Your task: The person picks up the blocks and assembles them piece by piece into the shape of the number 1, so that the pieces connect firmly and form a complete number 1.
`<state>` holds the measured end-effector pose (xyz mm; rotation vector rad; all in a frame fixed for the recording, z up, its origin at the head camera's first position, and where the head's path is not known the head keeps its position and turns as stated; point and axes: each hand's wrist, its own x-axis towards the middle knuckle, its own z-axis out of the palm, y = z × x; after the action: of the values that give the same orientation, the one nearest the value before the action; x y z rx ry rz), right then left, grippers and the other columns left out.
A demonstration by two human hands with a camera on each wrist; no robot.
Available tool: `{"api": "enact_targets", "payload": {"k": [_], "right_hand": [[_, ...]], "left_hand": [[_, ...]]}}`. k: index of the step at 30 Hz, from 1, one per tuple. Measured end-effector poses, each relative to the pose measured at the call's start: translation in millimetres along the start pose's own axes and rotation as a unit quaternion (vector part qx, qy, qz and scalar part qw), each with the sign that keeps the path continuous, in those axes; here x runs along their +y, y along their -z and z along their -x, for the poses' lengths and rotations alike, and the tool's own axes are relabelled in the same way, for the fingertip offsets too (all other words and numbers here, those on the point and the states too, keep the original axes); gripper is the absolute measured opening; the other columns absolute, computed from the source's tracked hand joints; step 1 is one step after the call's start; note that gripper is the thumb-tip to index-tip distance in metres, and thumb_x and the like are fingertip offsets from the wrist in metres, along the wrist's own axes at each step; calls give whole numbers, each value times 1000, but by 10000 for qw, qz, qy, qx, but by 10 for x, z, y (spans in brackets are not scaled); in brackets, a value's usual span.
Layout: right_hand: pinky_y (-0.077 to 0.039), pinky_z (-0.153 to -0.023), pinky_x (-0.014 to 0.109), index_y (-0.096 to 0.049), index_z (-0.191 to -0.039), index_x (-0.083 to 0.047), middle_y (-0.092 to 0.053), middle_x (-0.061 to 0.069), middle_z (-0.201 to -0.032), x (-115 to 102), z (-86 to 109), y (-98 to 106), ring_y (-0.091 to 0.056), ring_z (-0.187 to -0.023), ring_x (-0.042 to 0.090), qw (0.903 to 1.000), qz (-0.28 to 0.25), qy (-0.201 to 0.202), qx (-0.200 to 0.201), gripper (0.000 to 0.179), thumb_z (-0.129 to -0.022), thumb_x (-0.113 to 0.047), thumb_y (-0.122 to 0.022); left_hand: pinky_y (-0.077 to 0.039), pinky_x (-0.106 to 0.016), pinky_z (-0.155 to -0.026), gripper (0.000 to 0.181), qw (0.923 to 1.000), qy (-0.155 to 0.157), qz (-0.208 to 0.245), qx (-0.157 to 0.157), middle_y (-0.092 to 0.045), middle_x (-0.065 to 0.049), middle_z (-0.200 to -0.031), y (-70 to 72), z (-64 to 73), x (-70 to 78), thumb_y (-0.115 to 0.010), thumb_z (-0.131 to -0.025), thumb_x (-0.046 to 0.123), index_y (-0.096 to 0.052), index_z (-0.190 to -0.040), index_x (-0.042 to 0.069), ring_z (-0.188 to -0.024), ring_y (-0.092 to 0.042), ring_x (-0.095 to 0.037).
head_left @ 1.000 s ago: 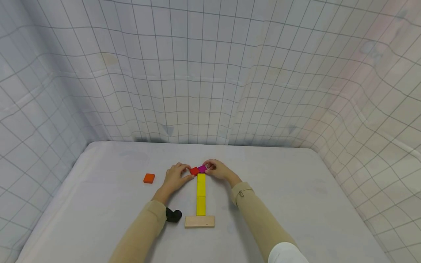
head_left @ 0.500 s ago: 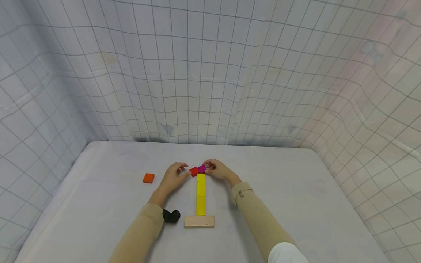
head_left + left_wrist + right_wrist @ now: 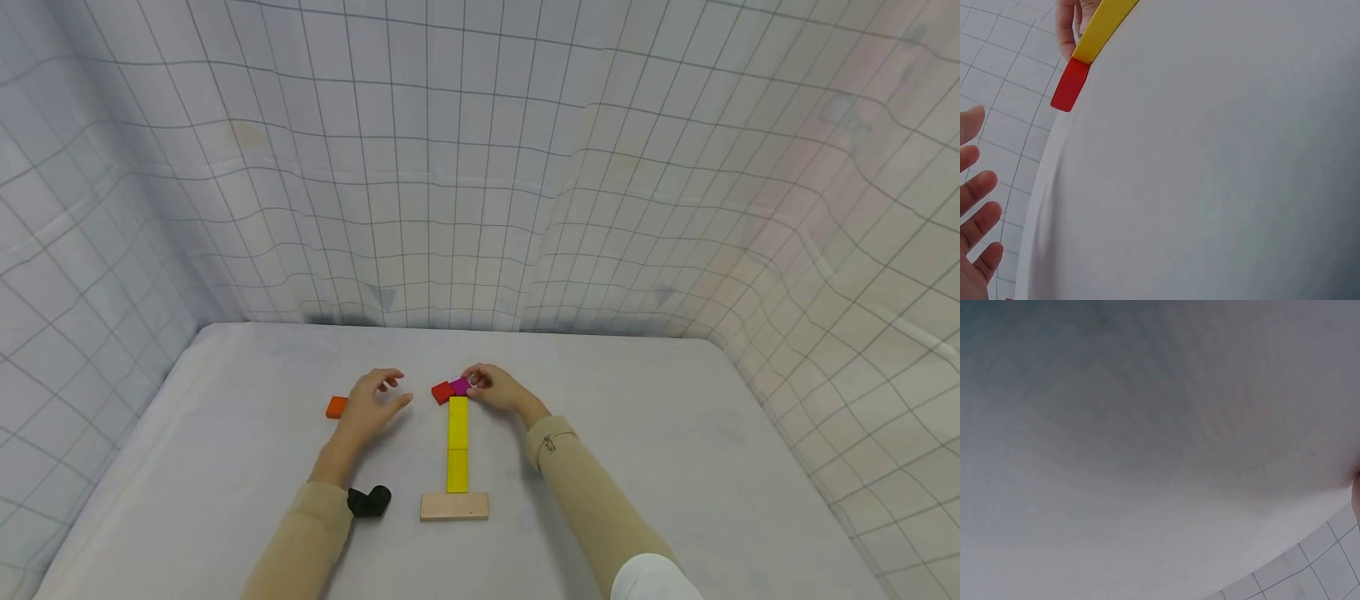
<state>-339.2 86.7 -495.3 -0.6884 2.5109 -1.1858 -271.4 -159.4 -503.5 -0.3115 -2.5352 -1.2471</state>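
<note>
My right hand pinches a small purple block between thumb and fingers at the far end of a yellow column. Touching the purple block on its left is a red block, set at a slant. Two yellow blocks lie end to end below them. My left hand holds nothing, its fingers spread and apart from the red block. Its loose fingers show at the edge of the left wrist view. Beside it an orange block is partly hidden. The right wrist view shows barely any hand.
A pale wooden plank lies crosswise at the near end of the yellow blocks. All pieces rest on a white-covered table. Gridded white cloth hangs behind and at both sides. A black device sits on the left wrist.
My left hand has let go of the red block and drawn away leftward, now covering part of the orange block. The right hand stays at the purple block.
</note>
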Motion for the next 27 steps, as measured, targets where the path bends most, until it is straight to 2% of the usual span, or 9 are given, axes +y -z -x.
{"api": "enact_targets", "payload": {"k": [7, 13, 17, 21, 27], "right_hand": [[-38, -80, 27, -55, -114, -4, -51, 6, -94, -6, 1, 2, -45, -86, 17, 9999, 59, -98, 13, 25, -89, -6, -57], [-39, -80, 27, -55, -114, -4, -51, 8, -95, -24, 17, 4, -46, -86, 19, 10000, 43, -86, 15, 25, -89, -6, -57], [-39, -80, 28, -55, -114, -3, -52, 9, -95, -37, 22, 1, -46, -86, 19, 9999, 26, -99, 39, 25, -89, -5, -57], [-38, -80, 28, -55, -115, -4, -52, 8, -96, -29, 14, -7, -45, -86, 17, 9999, 69, -116, 44, 26, -89, -6, -56], [-40, -80, 28, -54, -115, -2, -51, 9, -95, -17, 17, -4, -46, -85, 18, 9999, 161, 9, 22, 26, -89, -6, -56]], "left_hand": [[-38, -44, -76, 39, 9999, 30, -23, 113, -57, -14, -97, 225, 51, -81, -71, -79, 16, -57, -112, 1, -89, -49, -30], [-43, -44, -77, 41, 9997, 211, 20, 128, -55, -16, -101, 418, 107, -176, -70, -80, 13, -55, -116, 0, -92, -47, -30], [-39, -45, -80, 41, 9994, 283, -35, 184, -55, -17, -102, 544, 155, -230, -70, -80, 14, -54, -116, 0, -93, -46, -31], [-34, -43, -75, 43, 9992, 267, -126, 278, -56, -18, -102, 651, 206, -274, -71, -78, 12, -55, -116, 0, -92, -46, -30], [-30, -43, -78, 50, 9982, 523, -275, 78, -53, -20, -108, 777, 269, -342, -71, -79, 17, -50, -122, 1, -96, -43, -32]]}}
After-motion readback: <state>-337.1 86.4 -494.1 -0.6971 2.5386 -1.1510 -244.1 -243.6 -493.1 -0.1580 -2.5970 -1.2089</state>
